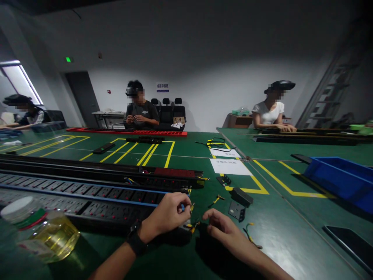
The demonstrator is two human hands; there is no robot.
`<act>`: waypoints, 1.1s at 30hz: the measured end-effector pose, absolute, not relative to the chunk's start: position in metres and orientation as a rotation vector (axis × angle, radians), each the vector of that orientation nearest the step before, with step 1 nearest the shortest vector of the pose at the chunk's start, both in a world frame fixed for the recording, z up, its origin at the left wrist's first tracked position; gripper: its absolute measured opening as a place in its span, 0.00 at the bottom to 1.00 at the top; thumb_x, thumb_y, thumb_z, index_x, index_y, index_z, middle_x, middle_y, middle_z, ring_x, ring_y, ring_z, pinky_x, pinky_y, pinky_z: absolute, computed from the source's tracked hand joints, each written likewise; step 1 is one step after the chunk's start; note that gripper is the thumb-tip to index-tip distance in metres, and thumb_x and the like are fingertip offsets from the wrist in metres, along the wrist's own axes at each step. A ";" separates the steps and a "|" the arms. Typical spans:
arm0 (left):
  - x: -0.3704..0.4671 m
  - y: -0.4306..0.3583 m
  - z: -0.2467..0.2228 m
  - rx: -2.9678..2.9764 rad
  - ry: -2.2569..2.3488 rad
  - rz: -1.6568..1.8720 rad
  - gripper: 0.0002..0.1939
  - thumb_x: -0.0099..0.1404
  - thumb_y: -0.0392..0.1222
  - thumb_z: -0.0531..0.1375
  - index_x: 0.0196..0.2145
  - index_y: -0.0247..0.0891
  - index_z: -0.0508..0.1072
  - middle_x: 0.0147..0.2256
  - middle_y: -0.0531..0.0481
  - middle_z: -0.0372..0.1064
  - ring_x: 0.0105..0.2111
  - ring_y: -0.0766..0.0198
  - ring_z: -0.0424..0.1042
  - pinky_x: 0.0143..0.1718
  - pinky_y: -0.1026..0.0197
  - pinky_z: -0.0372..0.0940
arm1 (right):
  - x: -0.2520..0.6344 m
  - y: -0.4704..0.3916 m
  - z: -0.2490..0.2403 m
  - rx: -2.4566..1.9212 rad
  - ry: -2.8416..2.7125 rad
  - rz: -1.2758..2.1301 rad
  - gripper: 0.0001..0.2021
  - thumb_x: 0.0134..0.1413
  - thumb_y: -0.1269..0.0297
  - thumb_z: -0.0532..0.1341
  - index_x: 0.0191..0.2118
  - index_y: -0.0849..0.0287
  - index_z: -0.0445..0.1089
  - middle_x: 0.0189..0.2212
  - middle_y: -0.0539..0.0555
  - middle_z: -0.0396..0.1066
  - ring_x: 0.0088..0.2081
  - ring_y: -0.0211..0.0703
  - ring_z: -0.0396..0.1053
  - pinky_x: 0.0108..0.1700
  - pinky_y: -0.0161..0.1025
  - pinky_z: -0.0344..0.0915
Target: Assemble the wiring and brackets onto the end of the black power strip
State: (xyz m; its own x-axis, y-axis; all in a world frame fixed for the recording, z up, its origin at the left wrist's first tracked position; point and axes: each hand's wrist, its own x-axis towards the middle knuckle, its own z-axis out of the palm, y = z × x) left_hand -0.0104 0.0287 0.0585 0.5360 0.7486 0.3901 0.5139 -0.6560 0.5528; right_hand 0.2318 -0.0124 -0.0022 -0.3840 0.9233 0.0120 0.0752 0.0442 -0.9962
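Observation:
My left hand, with a dark band on its wrist, is closed over the right end of a black power strip. Between its fingers shows a small blue piece, whose kind I cannot make out. My right hand hovers just right of the strip end, thumb and forefinger apart, nothing visible in them. Short yellow-and-black wires stick out of the strip end between both hands. Right of them lie a loose yellow wire, another wire piece, a black end plate and a black block.
A bottle of yellow liquid stands at the near left. More black strips lie behind. Paper sheets, a blue bin and a phone are on the green table. Several people sit across and to the left.

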 end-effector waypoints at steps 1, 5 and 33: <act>-0.011 0.029 0.057 2.405 1.038 0.864 0.06 0.64 0.31 0.60 0.35 0.36 0.78 0.29 0.53 0.75 0.26 0.68 0.70 0.29 0.67 0.61 | 0.232 -0.013 -0.002 -1.032 -1.571 1.438 0.18 0.57 0.49 0.69 0.45 0.55 0.70 0.30 0.46 0.62 0.33 0.41 0.59 0.36 0.38 0.55; -0.013 0.028 0.053 2.442 1.008 0.823 0.06 0.63 0.31 0.61 0.35 0.36 0.79 0.29 0.53 0.76 0.26 0.68 0.71 0.29 0.67 0.62 | 0.234 -0.013 0.000 -1.016 -1.556 1.461 0.16 0.58 0.51 0.69 0.45 0.56 0.70 0.29 0.45 0.61 0.31 0.40 0.57 0.35 0.37 0.54; -0.011 0.019 0.060 2.680 1.126 0.486 0.09 0.72 0.35 0.58 0.42 0.42 0.78 0.40 0.51 0.76 0.40 0.60 0.77 0.40 0.61 0.66 | 0.241 -0.023 -0.003 -1.159 -2.346 0.479 0.24 0.65 0.73 0.56 0.62 0.53 0.77 0.38 0.55 0.76 0.35 0.42 0.75 0.38 0.36 0.64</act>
State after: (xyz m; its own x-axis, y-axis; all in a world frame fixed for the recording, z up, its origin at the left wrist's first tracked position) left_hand -0.0111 0.0194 0.0596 0.6570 0.7200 0.2235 0.6562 -0.6921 0.3009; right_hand 0.2405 -0.0232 -0.0031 -0.5286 0.8080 0.2604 0.6413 0.5810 -0.5012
